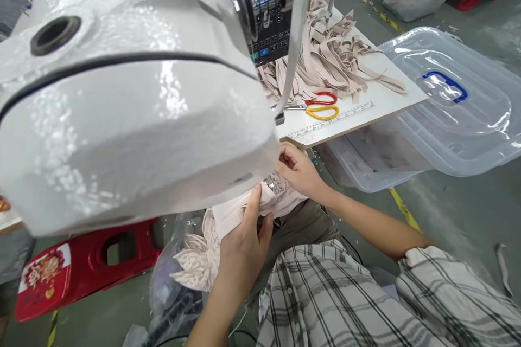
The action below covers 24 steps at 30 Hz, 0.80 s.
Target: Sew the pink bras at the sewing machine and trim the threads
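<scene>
A large white sewing machine [142, 135] fills the upper left and hides part of the work beneath its head. Pale pink lace fabric [285, 187] lies under the machine's edge and over my lap. My left hand [246, 244] holds a plain pink piece of it, fingers stretched forward on top and the thumb apart below. On the far side, my right hand [299, 171] has its fingers curled in a pinch at the lace, their tips partly behind the machine. A small shiny metal part shows between the hands. More gathered lace [199, 257] hangs to the left.
Beige fabric strips [329, 59] are heaped on the white table [391, 87], with red-and-yellow-handled scissors [321, 105] and a printed ruler scale nearby. A lidded clear plastic bin [459, 103] stands right. A red stool [89, 265] is at lower left.
</scene>
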Each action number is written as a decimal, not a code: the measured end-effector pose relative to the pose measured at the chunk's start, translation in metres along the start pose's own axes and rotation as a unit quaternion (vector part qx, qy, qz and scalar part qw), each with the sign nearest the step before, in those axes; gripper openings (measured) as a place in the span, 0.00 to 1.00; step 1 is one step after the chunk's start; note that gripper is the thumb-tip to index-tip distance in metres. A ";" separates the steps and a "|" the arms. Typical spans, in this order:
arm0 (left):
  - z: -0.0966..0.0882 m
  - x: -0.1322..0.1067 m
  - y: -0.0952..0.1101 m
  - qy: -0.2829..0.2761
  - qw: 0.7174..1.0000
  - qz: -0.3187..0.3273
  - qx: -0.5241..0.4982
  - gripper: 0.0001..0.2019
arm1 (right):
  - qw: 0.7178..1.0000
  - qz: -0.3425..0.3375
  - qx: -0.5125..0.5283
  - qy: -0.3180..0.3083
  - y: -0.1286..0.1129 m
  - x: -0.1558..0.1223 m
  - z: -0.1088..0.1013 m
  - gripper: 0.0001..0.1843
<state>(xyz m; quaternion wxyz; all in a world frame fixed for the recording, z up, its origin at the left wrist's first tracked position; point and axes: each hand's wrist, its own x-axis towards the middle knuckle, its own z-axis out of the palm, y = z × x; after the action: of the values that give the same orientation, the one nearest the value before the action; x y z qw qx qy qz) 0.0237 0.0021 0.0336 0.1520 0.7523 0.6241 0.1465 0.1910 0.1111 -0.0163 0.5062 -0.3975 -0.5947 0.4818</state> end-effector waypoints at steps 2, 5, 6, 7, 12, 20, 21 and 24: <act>0.000 0.001 0.001 -0.001 1.000 0.001 0.006 0.29 | 1.000 -0.004 0.001 -0.003 -0.001 -0.005 -0.001 0.06; 0.001 0.001 0.002 -0.004 1.000 -0.005 0.008 0.30 | 1.000 -0.003 0.008 -0.004 -0.004 -0.013 -0.001 0.05; 0.001 0.001 0.002 -0.004 1.000 -0.006 0.005 0.30 | 1.000 -0.001 0.005 -0.005 -0.006 -0.015 -0.001 0.05; 0.001 0.001 0.002 -0.001 1.000 -0.009 -0.001 0.30 | 1.000 0.001 0.000 -0.007 -0.007 -0.017 -0.001 0.05; 0.000 0.000 0.003 -0.005 1.000 -0.020 -0.017 0.30 | 1.000 0.012 -0.013 -0.023 -0.016 -0.026 -0.001 0.05; 0.004 -0.007 0.003 0.005 0.999 -0.040 -0.035 0.36 | 0.999 0.036 -0.011 -0.006 -0.027 -0.031 0.002 0.08; 0.005 -0.008 0.003 0.014 0.998 -0.047 -0.038 0.38 | 0.999 0.038 -0.009 -0.005 -0.029 -0.031 0.003 0.08; 0.011 -0.010 0.005 0.033 0.997 -0.057 -0.033 0.42 | 0.999 0.042 -0.009 -0.002 -0.034 -0.034 0.006 0.11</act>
<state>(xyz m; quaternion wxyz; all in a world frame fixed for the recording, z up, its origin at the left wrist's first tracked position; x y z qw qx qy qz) 0.0308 -0.0088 0.0257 0.1645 0.7048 0.6654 0.1830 0.1915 0.0697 0.0093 0.4805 -0.4255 -0.5833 0.4978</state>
